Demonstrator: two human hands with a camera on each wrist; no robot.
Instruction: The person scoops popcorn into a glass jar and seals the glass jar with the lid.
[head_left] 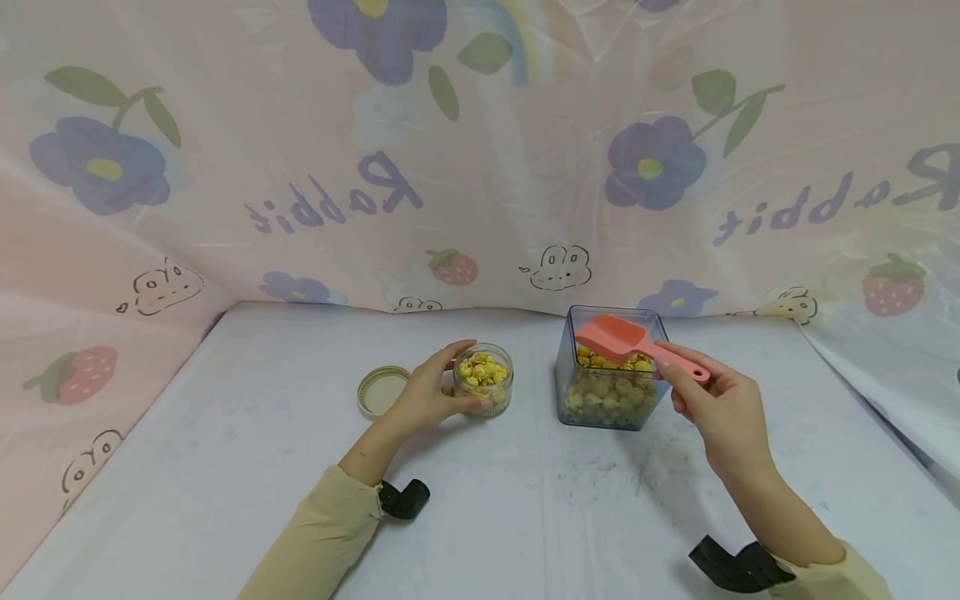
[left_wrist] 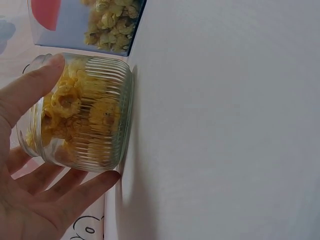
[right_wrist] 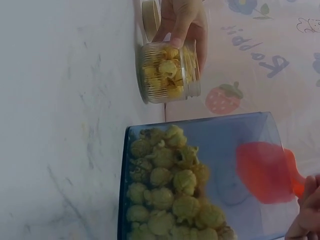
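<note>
My left hand (head_left: 438,392) grips a small ribbed glass jar (left_wrist: 95,115) of yellow popcorn, thumb on one side and fingers round the other. The jar stands upright on the table. My right hand (head_left: 712,400) pinches the handle of a coral-red scoop (head_left: 618,337). The scoop's head is at the top of a clear square container (right_wrist: 200,130), above the popcorn (right_wrist: 165,190) that partly fills it. No popcorn shows on the scoop in the head view.
A round jar lid (head_left: 382,392) lies on the white table (head_left: 487,517), left of the jar and partly behind my left hand. A printed pink curtain (head_left: 480,167) hangs along the back and sides. Black wrist mounts (head_left: 405,500) sit on both forearms.
</note>
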